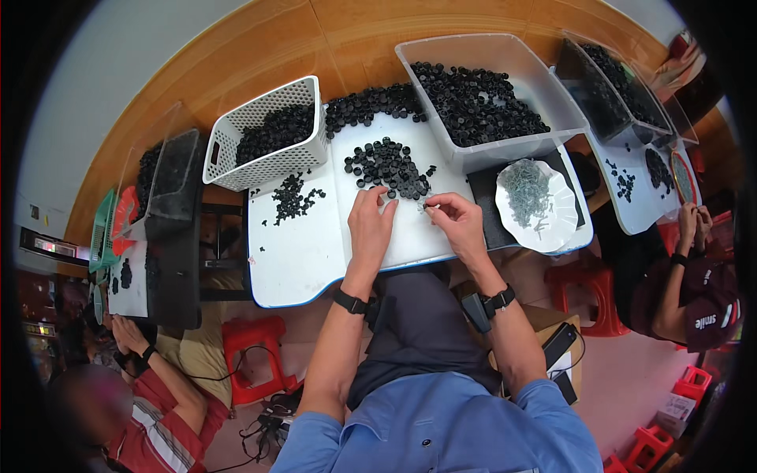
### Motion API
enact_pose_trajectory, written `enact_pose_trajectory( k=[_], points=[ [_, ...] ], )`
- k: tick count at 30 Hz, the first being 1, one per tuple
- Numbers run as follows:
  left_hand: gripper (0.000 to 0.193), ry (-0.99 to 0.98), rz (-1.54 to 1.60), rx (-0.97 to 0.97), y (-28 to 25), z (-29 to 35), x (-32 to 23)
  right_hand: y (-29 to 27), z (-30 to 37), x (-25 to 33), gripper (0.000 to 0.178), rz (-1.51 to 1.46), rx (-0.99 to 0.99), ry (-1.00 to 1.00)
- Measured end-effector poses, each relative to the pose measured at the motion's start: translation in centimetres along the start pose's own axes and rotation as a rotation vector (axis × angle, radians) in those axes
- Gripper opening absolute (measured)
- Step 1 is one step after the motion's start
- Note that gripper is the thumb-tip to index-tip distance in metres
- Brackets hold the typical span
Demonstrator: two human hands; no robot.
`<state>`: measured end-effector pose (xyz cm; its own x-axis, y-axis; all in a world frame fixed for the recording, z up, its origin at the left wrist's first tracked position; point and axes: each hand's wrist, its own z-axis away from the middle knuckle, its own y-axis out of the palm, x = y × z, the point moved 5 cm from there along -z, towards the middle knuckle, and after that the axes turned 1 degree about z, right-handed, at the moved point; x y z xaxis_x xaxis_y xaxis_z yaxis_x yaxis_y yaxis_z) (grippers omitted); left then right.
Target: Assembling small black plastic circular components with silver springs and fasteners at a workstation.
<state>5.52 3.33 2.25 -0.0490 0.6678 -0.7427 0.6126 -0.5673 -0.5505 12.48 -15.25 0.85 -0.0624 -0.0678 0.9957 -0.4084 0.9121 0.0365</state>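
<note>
A heap of small black round parts point(386, 162) lies on the white tabletop point(307, 268) in front of me. My left hand point(371, 225) is at the heap's near edge, thumb and forefinger closing around one black round part point(392, 194). Just to the right, my right hand point(459, 225) pinches a tiny dark piece point(429, 206) between thumb and fingertips; its exact kind is too small to tell. A few clear bits lie by those fingertips. Farther left are small black pieces point(292, 197), loosely scattered. On the right, a white scalloped plate point(560, 225) holds many small translucent pieces point(527, 193).
Behind the heap stand a white perforated basket point(222, 165) and a clear plastic bin point(512, 154), both holding black parts, with more parts piled between them. Co-workers sit at tables on the left and right. Red stools point(252, 355) stand on the floor.
</note>
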Motion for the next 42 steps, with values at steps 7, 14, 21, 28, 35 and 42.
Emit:
enact_pose_trajectory(
  k=[7,14,21,28,35,42],
  points=[
    [0.027,0.066,-0.061,0.079,0.1,-0.3,-0.8,0.2,0.1,-0.1,0.015,-0.004,-0.031,-0.045],
    [0.027,-0.090,0.283,0.128,1.2,2.5,-1.7,0.3,0.3,0.4,0.014,0.048,-0.072,-0.079],
    [0.029,-0.023,0.270,0.112,1.4,2.8,-1.4,1.1,0.2,1.4,0.016,0.230,-0.057,-0.241],
    [0.028,0.008,0.236,0.106,1.2,2.7,-1.7,1.2,0.2,1.3,0.016,0.279,-0.032,-0.253],
    [0.030,0.061,0.247,0.112,1.0,2.6,-2.1,1.4,0.2,1.4,0.016,0.302,-0.024,-0.256],
    [0.030,-0.109,0.301,0.166,1.4,2.7,-1.1,1.3,0.3,1.1,0.014,0.314,-0.020,-0.268]
  ],
)
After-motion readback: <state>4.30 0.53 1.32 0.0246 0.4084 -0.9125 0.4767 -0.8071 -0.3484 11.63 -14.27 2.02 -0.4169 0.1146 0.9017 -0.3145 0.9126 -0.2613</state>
